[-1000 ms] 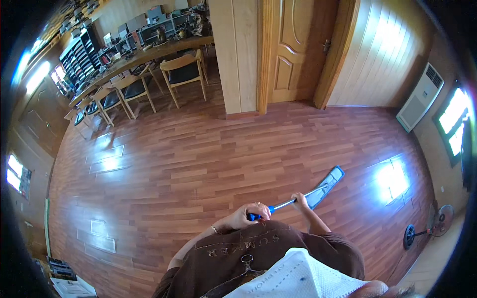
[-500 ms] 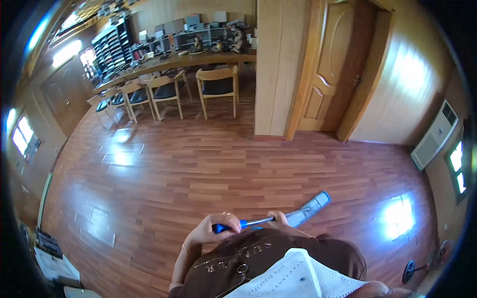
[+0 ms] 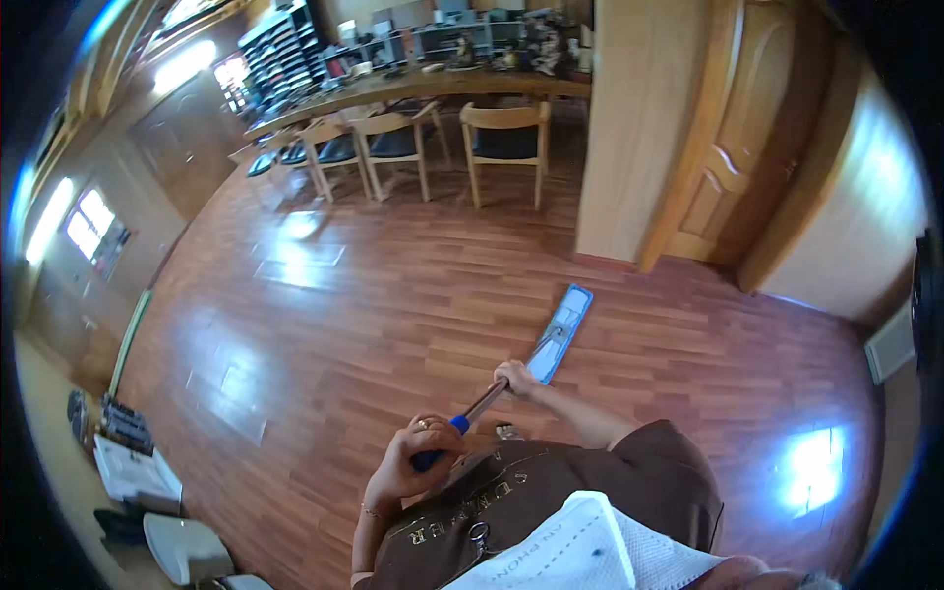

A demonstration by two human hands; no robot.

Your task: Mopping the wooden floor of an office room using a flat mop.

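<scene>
I hold a flat mop with both hands. My left hand [image 3: 418, 454] grips the blue end of its handle close to my chest. Further down the metal shaft, my right hand [image 3: 515, 377] is closed around it. The long blue-edged flat mop head [image 3: 560, 332] lies on the reddish wooden floor [image 3: 324, 324] ahead of me, pointing toward a wooden pillar.
A wooden pillar [image 3: 634, 128] and a panelled door [image 3: 733, 147] stand ahead to the right. Several wooden chairs [image 3: 501, 138] line a long desk [image 3: 413, 84] at the back. Shoes and papers [image 3: 123, 462] lie by the left wall. A white air-conditioner unit [image 3: 890, 344] is at far right.
The view has swung left, bringing the chairs and desk closer. The mop head has moved from my right side to straight ahead, nearer the pillar. Both hands keep their hold.
</scene>
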